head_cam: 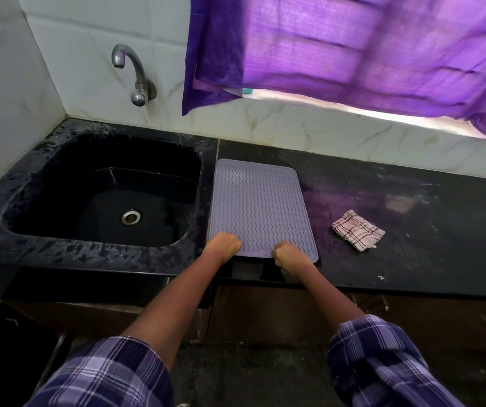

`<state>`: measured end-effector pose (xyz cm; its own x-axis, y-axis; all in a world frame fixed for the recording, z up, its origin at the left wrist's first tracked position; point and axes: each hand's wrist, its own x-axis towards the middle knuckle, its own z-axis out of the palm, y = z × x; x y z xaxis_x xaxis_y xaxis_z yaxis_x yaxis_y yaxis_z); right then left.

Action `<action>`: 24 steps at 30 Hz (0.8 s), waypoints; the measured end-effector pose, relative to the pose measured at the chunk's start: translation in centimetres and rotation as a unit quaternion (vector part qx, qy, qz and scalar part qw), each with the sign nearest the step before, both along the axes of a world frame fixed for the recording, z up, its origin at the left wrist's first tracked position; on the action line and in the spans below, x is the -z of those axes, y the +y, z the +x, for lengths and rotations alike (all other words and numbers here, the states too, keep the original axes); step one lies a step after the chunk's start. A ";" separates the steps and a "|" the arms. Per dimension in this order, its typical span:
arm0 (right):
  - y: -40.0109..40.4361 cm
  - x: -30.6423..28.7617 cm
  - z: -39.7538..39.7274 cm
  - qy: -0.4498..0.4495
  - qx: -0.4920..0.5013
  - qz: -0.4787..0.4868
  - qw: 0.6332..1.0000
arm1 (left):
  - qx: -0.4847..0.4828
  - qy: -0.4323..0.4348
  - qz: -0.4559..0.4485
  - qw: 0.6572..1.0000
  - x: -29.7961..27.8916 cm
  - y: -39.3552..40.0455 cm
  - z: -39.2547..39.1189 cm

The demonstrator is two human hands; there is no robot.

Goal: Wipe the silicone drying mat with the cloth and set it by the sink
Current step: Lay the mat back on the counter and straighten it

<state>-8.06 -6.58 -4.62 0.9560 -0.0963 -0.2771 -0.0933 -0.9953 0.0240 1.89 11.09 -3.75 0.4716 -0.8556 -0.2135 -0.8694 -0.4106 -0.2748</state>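
While both hands hold its near edge, the mat (pixel 258 207) lies flat on the black table (pixel 412 201), its left side running just beside the sink (pixel 103 189) and its near edge reaching the table's front edge. The left hand (pixel 225 245) is closed on the mat's near left corner, and the right hand (pixel 287 255) is closed on the near edge toward the right corner; each grip pinches the rim, fingers curled under, which suggests the mat is being squared up or drawn into place rather than wiped. The cloth (pixel 358 234) rests folded on the table, well apart to the right of the mat and nearer the front edge than the back, touched by neither hand. Its position indicates that wiping is not in hand at present; whether the mat's ridged face is clean or damp cannot be told. A tap (pixel 136 74) projects from the tiled wall above the sink's back edge. Judged against the task, the mat already occupies a place by the sink.
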 end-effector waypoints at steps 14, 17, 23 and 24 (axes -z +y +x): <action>0.0 0.6 -0.3 -0.006 -0.008 -0.018 1.000 | -0.023 -0.022 0.022 0.999 -0.4 -0.5 -0.9; 0.1 0.7 -0.3 -0.010 -0.004 -0.013 1.000 | -0.025 -0.027 0.021 0.999 -0.4 -0.4 -1.0; 0.3 0.8 -0.2 -0.011 -0.010 -0.007 1.000 | -0.021 -0.035 0.023 0.999 0.3 -0.2 -1.0; 0.2 0.9 -0.2 -0.011 -0.012 -0.007 1.000 | -0.021 -0.036 0.021 0.999 0.4 -0.1 -1.0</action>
